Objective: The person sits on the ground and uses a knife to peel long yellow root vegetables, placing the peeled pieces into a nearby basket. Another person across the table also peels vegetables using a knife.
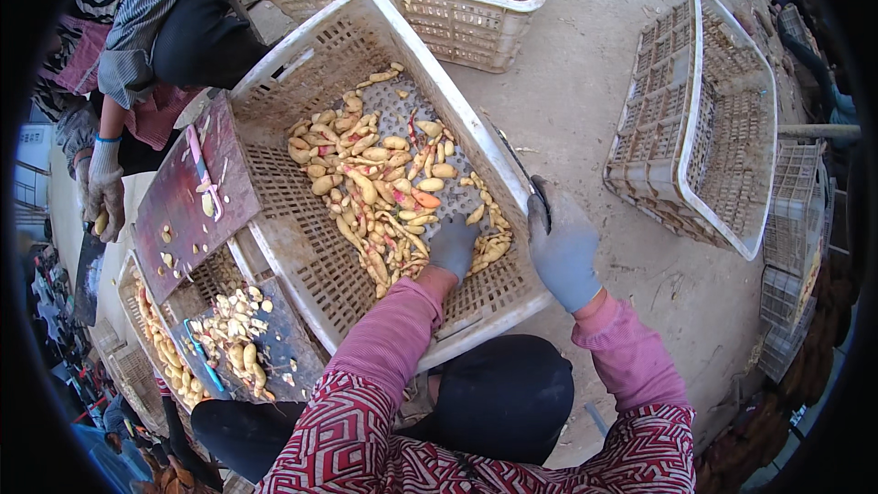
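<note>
My left hand [454, 247], in a grey-coated glove, reaches down into a white plastic crate [295, 267] and touches pale yellow tubers [370, 185]. Its fingertips are partly hidden, so their grip is unclear. Many tubers have pink patches, and one is orange. At the crate's right rim, my right hand [564, 247], gloved alike, is closed around the dark handle of what looks like a knife [511, 151], seen nearly edge-on. The crate leans over my knees, and its perforated floor shows between the tubers.
On my left, a stained board [192, 199] holds a pink-handled peeler knife [201, 165]. A second board [288, 336] bears cut pieces and a blue tool [204, 357]. Beside them, a co-worker's gloved hands [103, 185] hold a tuber. Crates [473, 20] [693, 116] stand beyond and right.
</note>
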Available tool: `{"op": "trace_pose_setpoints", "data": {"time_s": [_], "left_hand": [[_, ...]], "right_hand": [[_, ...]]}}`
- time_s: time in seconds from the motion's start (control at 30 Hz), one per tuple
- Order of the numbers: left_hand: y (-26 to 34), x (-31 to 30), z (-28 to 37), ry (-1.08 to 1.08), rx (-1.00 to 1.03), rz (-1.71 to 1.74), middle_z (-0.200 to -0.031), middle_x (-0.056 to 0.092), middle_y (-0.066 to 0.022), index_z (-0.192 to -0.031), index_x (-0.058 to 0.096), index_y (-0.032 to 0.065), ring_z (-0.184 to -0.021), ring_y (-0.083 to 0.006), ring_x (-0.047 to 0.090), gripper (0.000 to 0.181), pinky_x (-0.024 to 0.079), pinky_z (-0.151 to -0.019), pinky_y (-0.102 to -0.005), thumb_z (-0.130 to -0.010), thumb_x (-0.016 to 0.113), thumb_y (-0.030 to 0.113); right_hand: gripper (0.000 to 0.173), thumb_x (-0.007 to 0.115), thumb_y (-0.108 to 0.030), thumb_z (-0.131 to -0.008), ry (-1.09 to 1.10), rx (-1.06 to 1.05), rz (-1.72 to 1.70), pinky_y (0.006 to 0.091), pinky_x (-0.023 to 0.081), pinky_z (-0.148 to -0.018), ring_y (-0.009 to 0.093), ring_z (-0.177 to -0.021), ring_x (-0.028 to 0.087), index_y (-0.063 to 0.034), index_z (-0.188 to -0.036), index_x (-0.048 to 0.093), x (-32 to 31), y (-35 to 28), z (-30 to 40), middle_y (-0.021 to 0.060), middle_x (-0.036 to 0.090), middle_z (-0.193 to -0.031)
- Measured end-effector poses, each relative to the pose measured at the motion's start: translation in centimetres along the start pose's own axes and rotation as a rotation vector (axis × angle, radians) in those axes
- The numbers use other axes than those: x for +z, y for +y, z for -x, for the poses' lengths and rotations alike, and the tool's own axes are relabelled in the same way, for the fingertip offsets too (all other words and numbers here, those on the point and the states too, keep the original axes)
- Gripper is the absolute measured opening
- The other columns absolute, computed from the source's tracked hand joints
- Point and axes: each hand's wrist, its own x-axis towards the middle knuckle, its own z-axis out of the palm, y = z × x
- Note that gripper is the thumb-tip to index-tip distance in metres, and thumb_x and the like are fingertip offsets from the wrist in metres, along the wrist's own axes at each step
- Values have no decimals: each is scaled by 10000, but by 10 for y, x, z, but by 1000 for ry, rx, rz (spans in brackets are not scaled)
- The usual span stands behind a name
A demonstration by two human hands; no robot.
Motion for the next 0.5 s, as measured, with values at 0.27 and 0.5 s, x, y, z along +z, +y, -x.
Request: {"op": "trace_pose_setpoints", "data": {"time_s": [0.27,0.5], "left_hand": [[-3,-46,9,126,-230,597,-1089,644,-214,-1103,647,32,-966,-397,638,333,509,-855,-389,-782,706,97],[8,-195,189,397,-189,645,-1009,642,-143,-1102,633,6,-912,-246,634,307,498,-830,-330,-801,677,53]], "right_hand": [[290,586,-240,-968,36,-25,68,441,533,-685,370,-786,682,-90,-1197,682,5,6,0,186,699,-914],[365,493,-379,-1017,-14,48,158,505,505,-579,416,-681,662,-152,-1240,672,16,22,7,229,682,-836]]}}
